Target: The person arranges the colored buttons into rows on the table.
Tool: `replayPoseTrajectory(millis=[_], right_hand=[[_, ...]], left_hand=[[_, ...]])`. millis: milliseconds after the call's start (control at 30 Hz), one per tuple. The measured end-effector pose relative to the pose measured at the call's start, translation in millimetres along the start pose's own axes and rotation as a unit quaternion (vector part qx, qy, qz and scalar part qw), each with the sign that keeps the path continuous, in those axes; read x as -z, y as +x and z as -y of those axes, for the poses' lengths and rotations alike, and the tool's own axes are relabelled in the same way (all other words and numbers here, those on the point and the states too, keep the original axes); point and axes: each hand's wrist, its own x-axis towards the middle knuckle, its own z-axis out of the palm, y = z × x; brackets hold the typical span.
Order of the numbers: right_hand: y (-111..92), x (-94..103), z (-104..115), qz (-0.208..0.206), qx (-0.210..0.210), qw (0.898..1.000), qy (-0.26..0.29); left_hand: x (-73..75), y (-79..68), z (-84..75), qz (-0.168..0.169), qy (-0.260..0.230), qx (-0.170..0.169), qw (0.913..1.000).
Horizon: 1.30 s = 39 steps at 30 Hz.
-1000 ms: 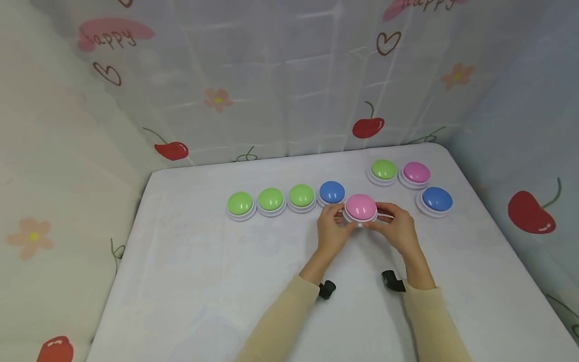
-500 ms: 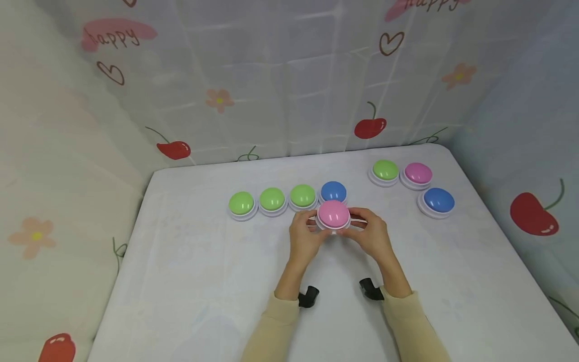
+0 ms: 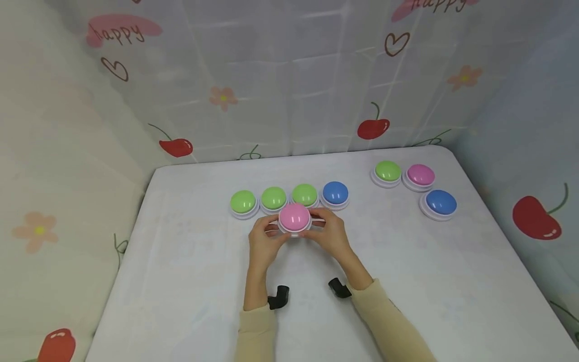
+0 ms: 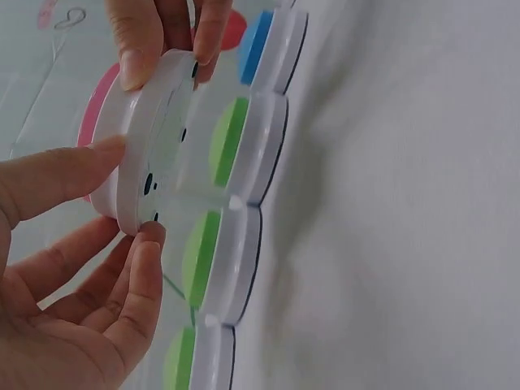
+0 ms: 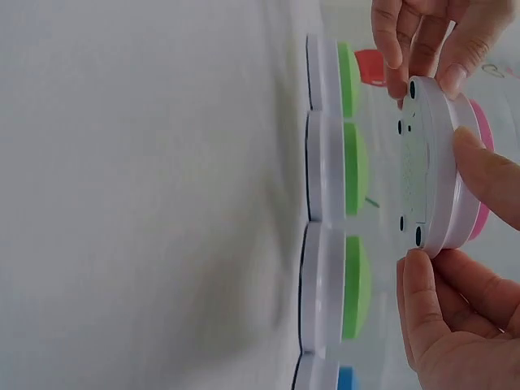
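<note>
Between both hands a pink push button [image 3: 294, 217] with a round white base is held off the table, its underside with dark feet showing in the wrist views. My left hand [image 3: 264, 242] grips the base from the left, thumb on the near side and fingers curled beneath. From the right, my right hand [image 3: 331, 234] pinches the opposite edge the same way. Just behind stands a row of buttons on the table: a left green button [image 3: 243, 201], a middle green button [image 3: 273, 198], a right green button [image 3: 304, 195] and a blue button [image 3: 335, 193].
At the table's back right sit a separate green button [image 3: 388, 171], a darker pink button [image 3: 421, 175] and another blue button [image 3: 441, 202]. A printed curtain [image 3: 289, 75] rises behind the white table [image 3: 190, 281] and along both sides.
Both hands have carried the pink button leftward, from the right of the row's blue button to in front of the right green button. The other buttons have stayed in place.
</note>
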Motion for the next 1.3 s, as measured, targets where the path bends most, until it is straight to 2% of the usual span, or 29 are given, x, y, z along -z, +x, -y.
replayPoseTrajectory(millis=[300, 500, 667, 867, 1067, 1300], right_hand=[[10.3, -52.6, 9.0, 0.013, 0.033, 0.999, -0.007], [16.3, -82.9, 11.2, 0.025, 0.057, 0.998, -0.033], [19.4, -102.1, 15.2, 0.045, 0.061, 0.996, -0.047], [22.2, -119.0, 15.9, 0.062, 0.037, 0.995, -0.062], [25.7, -126.4, 14.1, 0.079, 0.021, 0.994, -0.070], [26.2, -127.3, 13.0, 0.097, -0.001, 0.993, -0.059]], left_hand=[[42.2, 1.3, 21.1, -0.031, 0.007, 0.024, 0.9992], [64.6, 1.2, 31.3, -0.049, 0.023, 0.064, 0.9965], [79.2, -0.2, 38.7, -0.058, 0.050, 0.095, 0.9925], [89.6, -1.4, 46.1, -0.065, 0.077, 0.127, 0.9868], [93.0, 0.0, 53.8, -0.068, 0.094, 0.154, 0.9813], [92.7, 1.6, 58.3, -0.068, 0.105, 0.161, 0.9791]])
